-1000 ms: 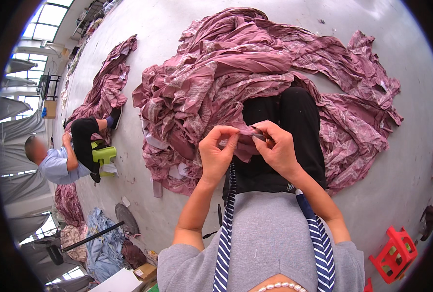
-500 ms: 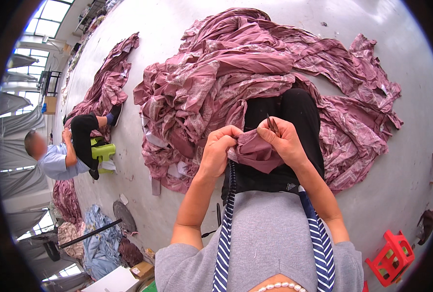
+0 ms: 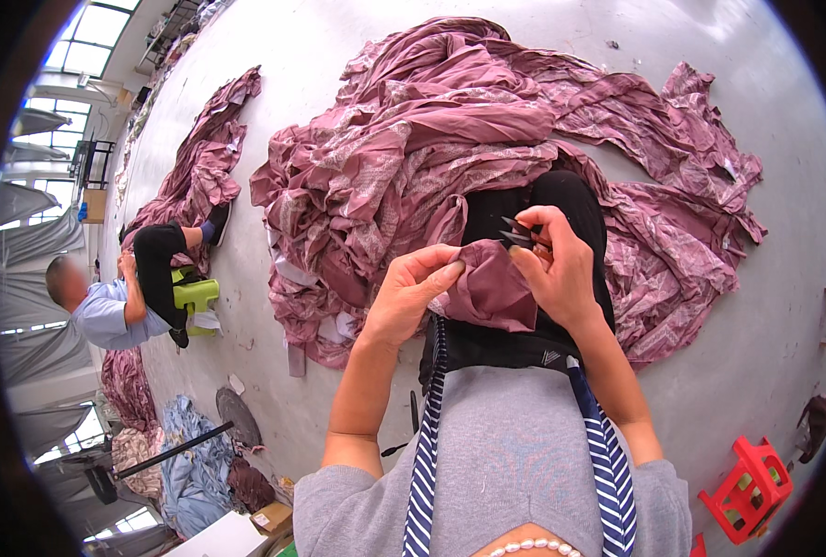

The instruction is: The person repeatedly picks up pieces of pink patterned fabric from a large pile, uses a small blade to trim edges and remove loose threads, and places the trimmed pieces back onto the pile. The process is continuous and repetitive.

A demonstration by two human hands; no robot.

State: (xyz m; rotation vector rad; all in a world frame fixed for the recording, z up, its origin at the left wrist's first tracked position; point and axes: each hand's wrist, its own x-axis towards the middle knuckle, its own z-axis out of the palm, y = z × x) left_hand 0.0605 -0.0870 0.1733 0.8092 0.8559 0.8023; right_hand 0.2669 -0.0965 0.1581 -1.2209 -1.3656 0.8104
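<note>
Pinched in my left hand [image 3: 413,286] is the edge of a mauve fabric piece [image 3: 493,290] that hangs over my lap. My right hand [image 3: 552,265] is closed round small dark thread snips [image 3: 517,232]. Their two pointed blades stand apart and point left, just above the fabric's upper edge. Whether a thread lies between the blades is too small to tell. The same patterned mauve fabric forms a large heap [image 3: 413,158] in front of my knees, spreading to the right.
At the left a person [image 3: 121,302] sits on a green stool [image 3: 196,295] beside more mauve fabric [image 3: 190,176]. Blue cloth [image 3: 193,464] and a black pole [image 3: 176,450] lie at lower left. A red plastic stool [image 3: 745,492] stands at lower right.
My right hand has lifted slightly off the fabric edge and turned; the snips, earlier tucked upright in it, now show open blades pointing left. My left hand keeps its pinch.
</note>
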